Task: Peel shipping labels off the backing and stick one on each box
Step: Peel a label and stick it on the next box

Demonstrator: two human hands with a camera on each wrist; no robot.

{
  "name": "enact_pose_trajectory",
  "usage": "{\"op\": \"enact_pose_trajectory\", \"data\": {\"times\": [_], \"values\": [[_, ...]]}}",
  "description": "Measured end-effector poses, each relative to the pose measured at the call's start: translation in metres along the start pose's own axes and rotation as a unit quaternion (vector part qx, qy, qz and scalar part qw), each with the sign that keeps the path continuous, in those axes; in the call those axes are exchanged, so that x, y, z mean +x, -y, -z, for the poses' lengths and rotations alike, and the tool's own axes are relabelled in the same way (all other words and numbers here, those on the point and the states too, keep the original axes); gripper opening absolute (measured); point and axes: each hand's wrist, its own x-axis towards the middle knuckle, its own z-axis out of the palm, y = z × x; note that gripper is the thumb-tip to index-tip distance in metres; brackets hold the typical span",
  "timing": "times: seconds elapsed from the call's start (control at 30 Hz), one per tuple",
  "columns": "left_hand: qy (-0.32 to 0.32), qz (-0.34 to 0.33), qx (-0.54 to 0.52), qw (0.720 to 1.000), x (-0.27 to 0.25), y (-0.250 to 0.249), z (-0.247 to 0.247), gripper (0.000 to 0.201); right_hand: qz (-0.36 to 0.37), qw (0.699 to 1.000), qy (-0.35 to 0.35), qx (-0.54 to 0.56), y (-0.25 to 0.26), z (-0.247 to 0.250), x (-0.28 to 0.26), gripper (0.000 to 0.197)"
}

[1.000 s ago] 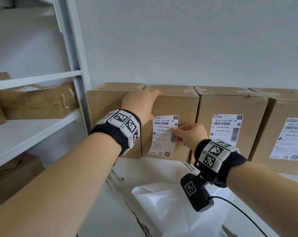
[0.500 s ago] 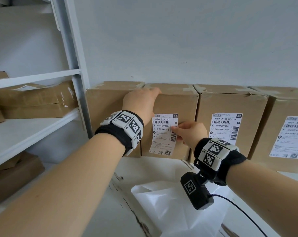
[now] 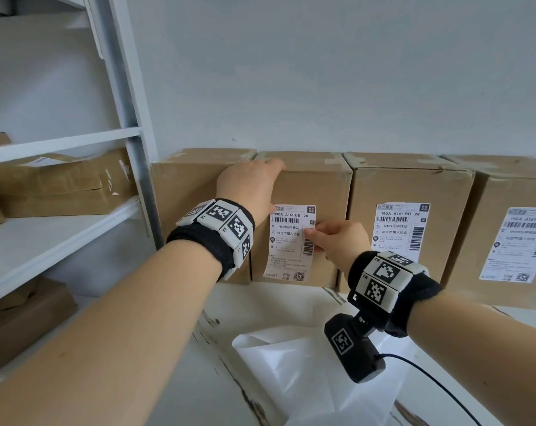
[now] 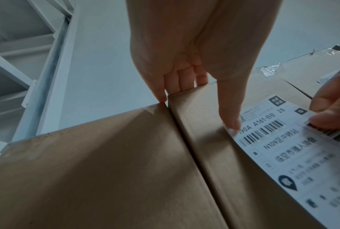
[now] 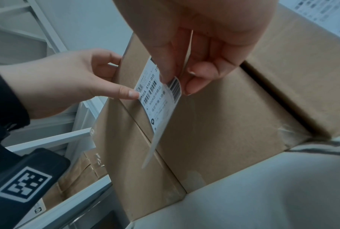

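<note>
Brown boxes stand in a row against the wall. On the front of the second box (image 3: 322, 186) (image 4: 200, 139) (image 5: 214, 124) is a white shipping label (image 3: 286, 241) (image 4: 282, 147) (image 5: 159, 99). My left hand (image 3: 254, 186) (image 4: 194, 54) (image 5: 67, 80) lies over the box's top front edge, and its straight thumb presses the label's top left corner. My right hand (image 3: 337, 238) (image 5: 194, 46) (image 4: 333, 105) pinches the label's right edge between thumb and forefinger. That edge and the bottom of the label stand off the cardboard.
The leftmost box (image 3: 192, 186) has a bare front. The two boxes to the right carry labels (image 3: 399, 232) (image 3: 518, 244). White backing sheets (image 3: 291, 373) lie on the table below my hands. A white shelf rack (image 3: 60, 235) holding flat cartons stands at the left.
</note>
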Motion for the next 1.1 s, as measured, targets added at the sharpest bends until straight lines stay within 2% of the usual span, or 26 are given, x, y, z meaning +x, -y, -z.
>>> {"op": "enact_pose_trajectory", "data": {"times": [0.43, 0.57, 1.1], "values": [[-0.009, 0.003, 0.001, 1.0, -0.001, -0.001, 0.0, 0.059, -0.003, 1.0, -0.01, 0.016, 0.005, -0.001, 0.007, 0.016], [-0.009, 0.006, -0.005, 1.0, 0.0, -0.001, 0.0, 0.058, -0.007, 1.0, -0.008, 0.023, 0.005, -0.001, 0.008, 0.009], [-0.009, 0.011, -0.01, 1.0, -0.001, -0.003, 0.003, 0.057, 0.018, 0.999, -0.033, -0.032, 0.002, -0.002, 0.012, 0.011]]}}
